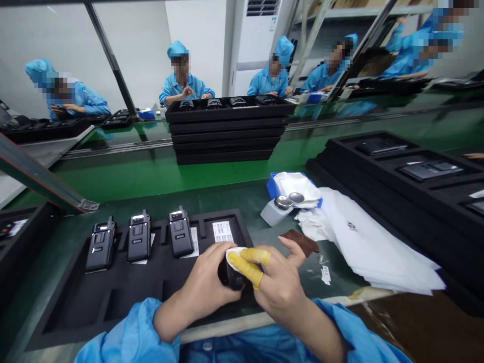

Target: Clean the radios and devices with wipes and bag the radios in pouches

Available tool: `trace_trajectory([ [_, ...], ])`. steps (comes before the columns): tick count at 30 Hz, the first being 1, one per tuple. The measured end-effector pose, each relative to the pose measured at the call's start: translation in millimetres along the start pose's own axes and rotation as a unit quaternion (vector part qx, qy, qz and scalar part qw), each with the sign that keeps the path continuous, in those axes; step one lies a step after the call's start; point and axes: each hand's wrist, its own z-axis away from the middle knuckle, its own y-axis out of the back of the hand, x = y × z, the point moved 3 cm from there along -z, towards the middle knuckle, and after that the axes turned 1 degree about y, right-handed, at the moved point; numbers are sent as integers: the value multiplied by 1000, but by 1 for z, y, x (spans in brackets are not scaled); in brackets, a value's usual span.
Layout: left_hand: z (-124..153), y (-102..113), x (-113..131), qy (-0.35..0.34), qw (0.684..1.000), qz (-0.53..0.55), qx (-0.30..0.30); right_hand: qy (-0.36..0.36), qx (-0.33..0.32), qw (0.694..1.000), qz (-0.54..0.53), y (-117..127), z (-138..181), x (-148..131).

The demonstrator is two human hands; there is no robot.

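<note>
My left hand (pixel 204 280) is closed around a black two-way radio (pixel 233 280), held low over the front right part of the foam tray (pixel 132 295). My right hand (pixel 282 277) has yellow covers on two fingers. Those fingers press a white cloth (pixel 231 258) against the radio's upper face, and the thumb stands out to the side. Much of the radio is hidden by my hands and the cloth. Three more radios lie in the tray: a left one (pixel 101 244), a middle one (pixel 139 236) and a right one (pixel 180 233). A white label sheet (pixel 223 232) lies in the tray's right pocket.
To the right are a white bottle (pixel 275 212) with a metal top, a blue box (pixel 273 187) of white cloths, a brown pad (pixel 302 242) and white bags (pixel 372 242). Stacked trays (pixel 340 166) and a tray pile (pixel 227 143) stand beyond. Several co-workers sit across the line.
</note>
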Motion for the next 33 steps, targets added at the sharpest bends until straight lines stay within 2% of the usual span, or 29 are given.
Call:
trace_trajectory([
  [8, 1, 3, 2, 7, 1000, -14, -9, 18, -24, 1000, 2, 0, 0, -3],
  [18, 3, 1, 4, -33, 996, -80, -1, 15, 7, 999, 30, 6, 18, -3],
  [25, 3, 5, 5, -11, 996, -92, 18, -43, 14, 994, 102, 11, 19, 16],
  [30, 3, 6, 6, -15, 995, -96, 14, -13, -23, 997, 68, 7, 4, 0],
  [33, 2, 5, 6, -11, 995, -99, 11, 2, -20, 997, 72, 0, 2, -4],
])
